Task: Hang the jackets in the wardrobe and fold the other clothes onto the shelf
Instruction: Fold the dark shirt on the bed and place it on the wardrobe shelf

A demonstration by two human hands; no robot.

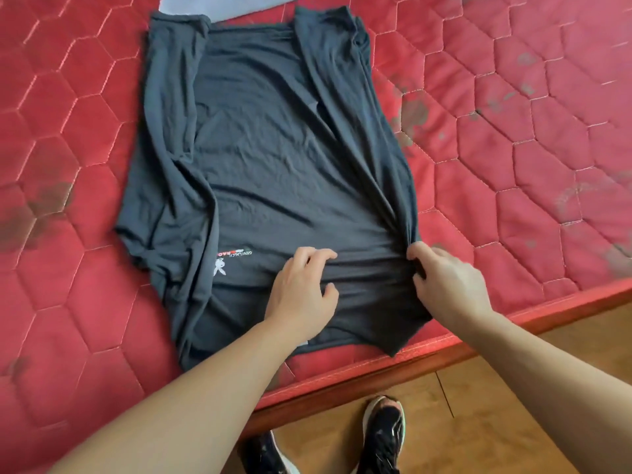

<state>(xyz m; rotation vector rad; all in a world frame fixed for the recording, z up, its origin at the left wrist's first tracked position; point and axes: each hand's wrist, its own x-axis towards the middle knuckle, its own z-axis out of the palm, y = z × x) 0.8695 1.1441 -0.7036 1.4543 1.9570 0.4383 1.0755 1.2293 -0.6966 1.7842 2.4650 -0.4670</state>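
A dark grey T-shirt (273,148) lies spread on the red quilted mattress (513,131), both long sides folded inward, a small white logo near its lower left. My left hand (304,285) rests on the shirt's near part with fingers loosely bent, pressing the cloth. My right hand (448,282) pinches the bunched fabric at the shirt's right edge, near the mattress border.
A pale grey cloth (219,5) pokes out at the top beyond the shirt. The mattress edge (444,350) runs diagonally below my hands. Wooden floor (513,388) and my dark shoes (383,436) lie beneath.
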